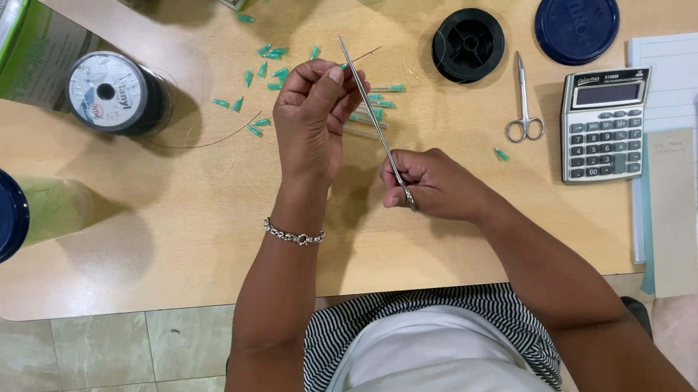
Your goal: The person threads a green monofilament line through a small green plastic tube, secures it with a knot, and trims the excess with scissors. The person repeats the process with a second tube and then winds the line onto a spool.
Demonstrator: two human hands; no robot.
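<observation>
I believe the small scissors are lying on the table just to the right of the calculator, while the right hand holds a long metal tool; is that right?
Not quite. The head view shows the small scissors lying on the table just to the left of the calculator, between it and the black spool. The rest stands: the right hand holds the long metal tool.

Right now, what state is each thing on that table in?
Left hand: grip pinching a thin needle.
Right hand: closed on long metal forceps.
Scissors: shut, lying flat.
Black spool: empty, lying flat.
Blue lid: off, lying flat.
Calculator: display blank.
</observation>
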